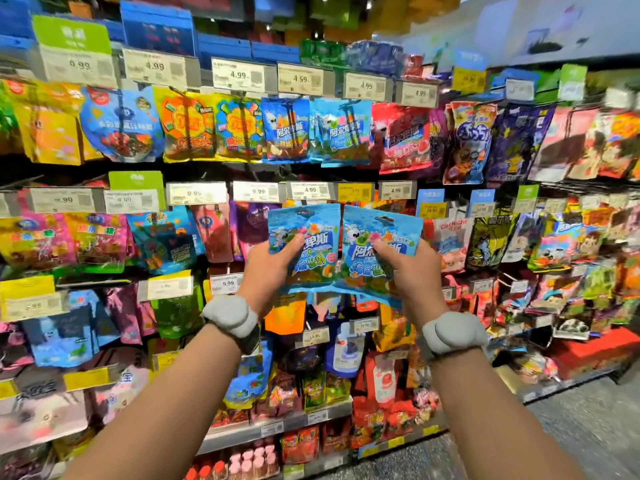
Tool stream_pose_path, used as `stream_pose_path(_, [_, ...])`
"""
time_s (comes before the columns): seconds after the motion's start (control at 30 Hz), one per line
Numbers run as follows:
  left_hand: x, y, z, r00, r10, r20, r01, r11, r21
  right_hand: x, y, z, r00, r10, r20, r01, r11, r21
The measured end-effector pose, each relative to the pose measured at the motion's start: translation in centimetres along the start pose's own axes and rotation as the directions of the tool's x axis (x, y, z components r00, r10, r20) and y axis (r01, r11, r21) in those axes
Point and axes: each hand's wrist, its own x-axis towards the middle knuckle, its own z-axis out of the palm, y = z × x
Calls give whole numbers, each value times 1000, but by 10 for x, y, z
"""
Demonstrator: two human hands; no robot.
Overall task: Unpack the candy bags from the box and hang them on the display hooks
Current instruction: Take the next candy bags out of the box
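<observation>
1. Left hand (273, 268) holds light-blue plastic candy bag (304, 247); right hand (408, 268) holds a second light-blue candy bag (381, 249) just right of it, edges touching.
2. Both bags sit near, in front of the hook wall.
3. Matching hung blue bags (341, 133) are farther, above, under white price-tag strip (300, 77).

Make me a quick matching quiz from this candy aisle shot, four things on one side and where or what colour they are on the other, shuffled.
Things:
1. left hand
2. right hand
3. wrist bands
4. matching hung bags

Descriptions:
A. grey
B. top hook row, above the hands
C. grips the right-side blue bag
D. grips the left-side blue bag

Pairs: 1-D, 2-C, 3-A, 4-B
</observation>
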Motion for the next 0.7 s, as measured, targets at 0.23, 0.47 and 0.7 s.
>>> stream_pose_path(0.23, [52, 21, -18, 991, 116, -72, -98, 971, 219, 46, -6, 35, 999, -45, 6, 44, 996, 75])
stream_pose_path(0.47, [99, 38, -31, 965, 236, -113, -178, 910, 375, 91, -13, 53, 997, -62, -38, 64, 997, 45])
stream_pose_path(0.7, [127, 54, -26, 932, 353, -87, -259, 812, 523, 119, -25, 53, 993, -97, -61, 100, 993, 59])
